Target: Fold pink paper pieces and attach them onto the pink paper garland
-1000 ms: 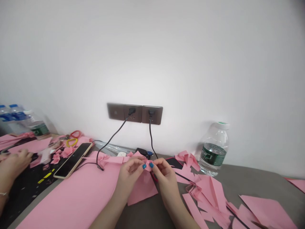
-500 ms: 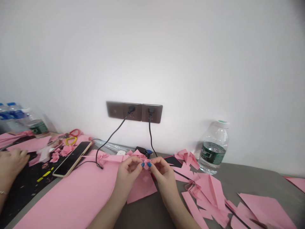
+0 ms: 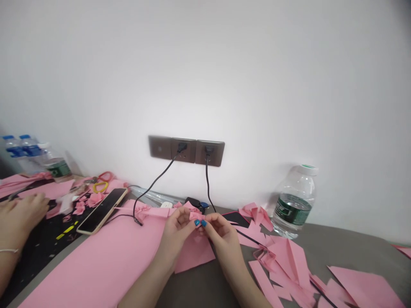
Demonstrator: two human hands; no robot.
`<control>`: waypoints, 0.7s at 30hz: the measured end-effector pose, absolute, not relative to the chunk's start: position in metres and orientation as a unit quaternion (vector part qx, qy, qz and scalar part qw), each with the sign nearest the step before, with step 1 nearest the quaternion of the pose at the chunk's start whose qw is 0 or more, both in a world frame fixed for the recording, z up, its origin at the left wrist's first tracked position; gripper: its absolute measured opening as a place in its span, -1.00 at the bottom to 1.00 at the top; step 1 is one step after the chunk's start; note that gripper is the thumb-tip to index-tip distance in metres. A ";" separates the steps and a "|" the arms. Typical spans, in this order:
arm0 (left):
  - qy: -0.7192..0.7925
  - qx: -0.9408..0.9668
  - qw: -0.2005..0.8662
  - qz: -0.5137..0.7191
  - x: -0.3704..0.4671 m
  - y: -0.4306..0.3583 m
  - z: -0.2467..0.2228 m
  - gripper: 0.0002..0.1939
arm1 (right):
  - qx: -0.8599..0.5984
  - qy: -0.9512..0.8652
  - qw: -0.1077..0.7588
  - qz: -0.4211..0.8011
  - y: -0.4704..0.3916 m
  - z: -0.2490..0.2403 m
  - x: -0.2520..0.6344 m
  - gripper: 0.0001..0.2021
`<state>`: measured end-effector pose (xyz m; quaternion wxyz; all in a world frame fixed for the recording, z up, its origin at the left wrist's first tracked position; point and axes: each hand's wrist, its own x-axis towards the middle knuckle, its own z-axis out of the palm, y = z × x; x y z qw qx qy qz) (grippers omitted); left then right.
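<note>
Small pink paper: The small folded paper (image 3: 196,216) is in front of you, raised over the bench (image 3: 324,244), between your two hands. Its exact folds are too small to tell.
Left hand: Your left hand (image 3: 175,234) has the fingers nearly closed, thumb against forefinger, with the left part of the small folded paper pinched between them.
Right hand: Your right hand (image 3: 225,237) is closed in the same manner at the right part; the gap is only as thick as the paper, I judge.
Thumbs: The two blue nails are side by side, pointing to each other. This is good for small shaping, because one thumb can hold the layers while the other presses.
Pressure: Please use a light pinch, for thin paper may crease in a wrong place or tear. Press one fold at a time, from its base toward its edge.
Under the hands: A pink sheet (image 3: 194,257) lies below. If you lower your wrists to the bench, the fingers should be more steady.
Around: The black cable (image 3: 158,178) comes down near the phone (image 3: 103,211), and the water bottle (image 3: 293,209) stands to the right; your elbows should avoid them.
</note>
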<state>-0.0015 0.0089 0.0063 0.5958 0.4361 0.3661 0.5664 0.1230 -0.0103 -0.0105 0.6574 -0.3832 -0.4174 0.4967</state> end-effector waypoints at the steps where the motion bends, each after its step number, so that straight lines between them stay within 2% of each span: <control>1: 0.367 0.437 0.598 0.563 -0.002 0.009 0.006 -0.71 | -0.386 -0.431 0.658 0.482 -0.011 -0.010 0.123 -0.74; 5: 0.373 0.449 0.609 0.537 -0.003 0.009 0.006 -0.72 | -0.425 -0.535 0.661 0.310 -0.016 -0.003 0.126 -0.96; 8: 0.361 0.465 0.613 0.527 -0.003 0.009 0.006 -0.73 | -0.440 -0.595 0.639 0.210 -0.018 0.003 0.127 -0.90; 21: 0.350 0.503 0.591 0.524 -0.002 0.008 0.009 -0.76 | -0.456 -0.649 0.590 0.151 -0.017 0.003 0.136 -0.85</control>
